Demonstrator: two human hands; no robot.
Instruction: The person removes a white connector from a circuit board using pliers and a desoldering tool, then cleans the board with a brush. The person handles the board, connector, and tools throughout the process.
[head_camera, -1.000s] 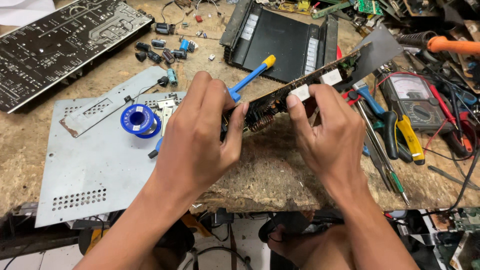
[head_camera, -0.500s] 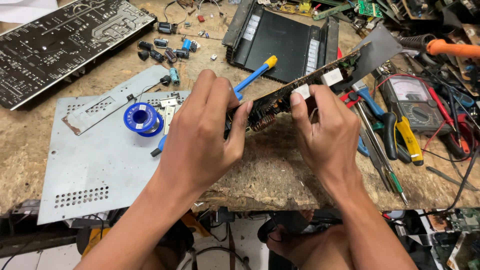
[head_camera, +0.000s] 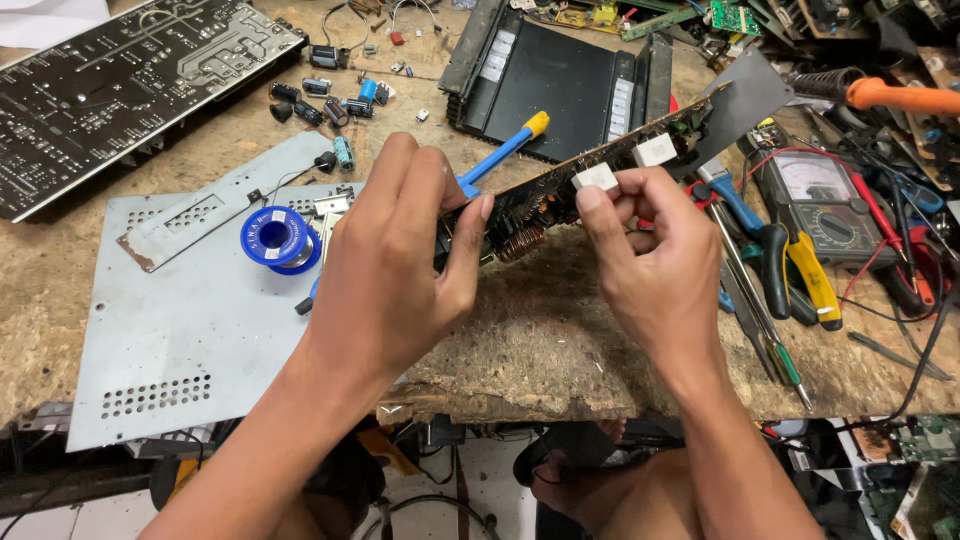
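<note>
Clutter covers the wooden workbench (head_camera: 560, 340) from edge to edge. In the upper left of the frame lies a large black circuit board (head_camera: 120, 90), flat on the bench. Below it, in the left half, a grey metal panel (head_camera: 190, 330) rests flat, with a blue solder spool (head_camera: 275, 238) standing on it. Small loose capacitors (head_camera: 335, 100) are scattered just above the panel.

At the centre, the left hand (head_camera: 395, 265) closes around the lower left end of a long narrow circuit board (head_camera: 570, 195), thumb pressed against its near face and fingers curled over the top. The board is held on edge above the bench; its long axis runs diagonally, from the lower left at the left hand up toward the upper right, where a grey metal plate (head_camera: 745, 100) sits at its far end. A copper coil shows on its near side. Behind it a blue and yellow screwdriver (head_camera: 505, 150) points up and to the right, and a black casing (head_camera: 555, 85) lies at the top centre.

Right of centre, the right hand (head_camera: 650, 265) pinches the board's upper edge beside two white blocks (head_camera: 625, 165), fingers closed on it.

Further right lie blue-handled pliers (head_camera: 745, 225), yellow-handled pliers (head_camera: 810, 275) and an analogue multimeter (head_camera: 820, 200) with red and black leads. An orange-handled soldering iron (head_camera: 895, 95) sits in the upper right corner.
</note>
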